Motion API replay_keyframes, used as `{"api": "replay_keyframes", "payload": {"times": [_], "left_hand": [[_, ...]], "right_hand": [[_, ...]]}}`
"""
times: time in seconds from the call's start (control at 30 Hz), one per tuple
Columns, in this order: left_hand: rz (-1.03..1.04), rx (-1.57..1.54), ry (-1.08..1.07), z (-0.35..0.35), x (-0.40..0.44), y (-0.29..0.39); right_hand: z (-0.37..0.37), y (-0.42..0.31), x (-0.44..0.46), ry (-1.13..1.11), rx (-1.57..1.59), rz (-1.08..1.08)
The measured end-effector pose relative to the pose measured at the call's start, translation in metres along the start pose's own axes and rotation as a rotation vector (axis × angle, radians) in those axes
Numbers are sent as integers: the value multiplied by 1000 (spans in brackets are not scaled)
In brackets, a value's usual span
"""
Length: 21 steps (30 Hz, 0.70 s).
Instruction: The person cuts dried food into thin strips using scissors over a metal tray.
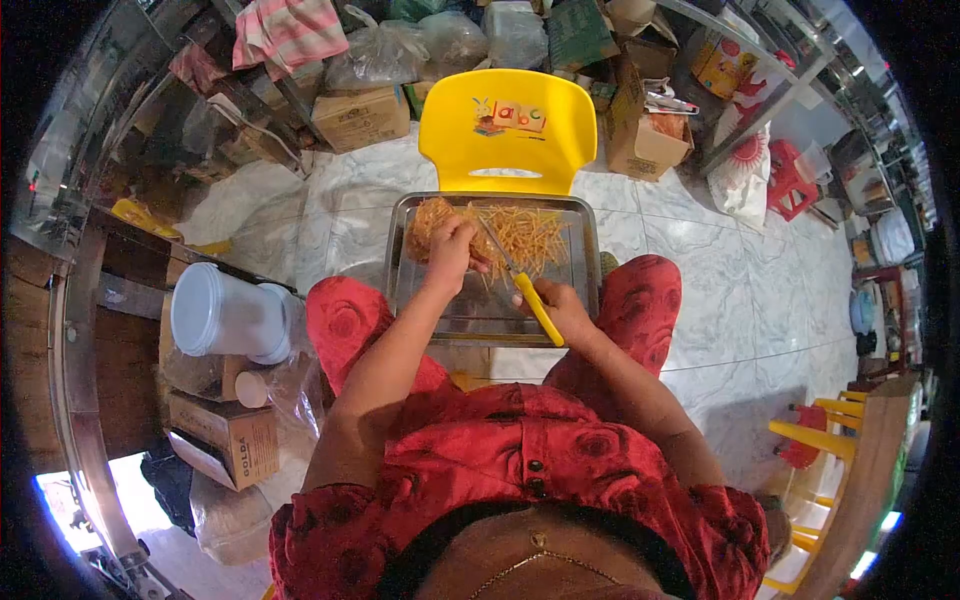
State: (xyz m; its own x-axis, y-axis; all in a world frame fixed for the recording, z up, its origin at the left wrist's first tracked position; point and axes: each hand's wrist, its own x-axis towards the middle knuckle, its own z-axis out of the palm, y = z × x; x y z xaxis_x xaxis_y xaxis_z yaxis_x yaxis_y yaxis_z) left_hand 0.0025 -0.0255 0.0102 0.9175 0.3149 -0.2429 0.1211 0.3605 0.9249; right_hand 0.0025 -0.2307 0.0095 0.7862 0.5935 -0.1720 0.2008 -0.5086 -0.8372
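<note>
"Golden strips [530, 235], where do they lie?"

"On the metal tray [450, 318], loose and crisscrossed, from its centre toward one o'clock. A denser orange-brown clump [428, 218] sits at the tray's ten o'clock."

"And the hands?"

"The left hand [453, 252] is curled narrow at the clump's edge, fingers bunched together. Whether it pinches some of the clump, I cannot tell. The right hand [562, 308] is closed round a yellow-handled tool [540, 312] (bright as the chair, that handle), at about five o'clock on the tray."

"Which way does the tool point?"

"Its metal blade runs toward eleven o'clock, over the strips and just beside the left hand. Scissors or knife, I can't tell from here."

"What's round the tray?"

"The person's red-clothed knees [345, 312] stand either side, near three and nine. At twelve o'clock, just beyond the rim, is the yellow chair back [508, 125] with 'abc' on it. A white bucket [205, 310] lies well out at nine, and an open cardboard box [240, 440] at eight."
</note>
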Motion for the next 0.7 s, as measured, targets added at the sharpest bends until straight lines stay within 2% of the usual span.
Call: {"api": "replay_keyframes", "payload": {"times": [0.2,0.33,0.43,0.7], "left_hand": [[11,25,41,1,0,-1],[28,34,101,0,1,-6],[-8,61,4,-4,3,-9],[-27,113,1,2,-2,-9]], "right_hand": [[4,-1,-2,2,59,-25],[6,6,-1,-28,-16,-56],[8,7,-2,-46,19,-51],[10,15,-1,-105,148,-54]]}}
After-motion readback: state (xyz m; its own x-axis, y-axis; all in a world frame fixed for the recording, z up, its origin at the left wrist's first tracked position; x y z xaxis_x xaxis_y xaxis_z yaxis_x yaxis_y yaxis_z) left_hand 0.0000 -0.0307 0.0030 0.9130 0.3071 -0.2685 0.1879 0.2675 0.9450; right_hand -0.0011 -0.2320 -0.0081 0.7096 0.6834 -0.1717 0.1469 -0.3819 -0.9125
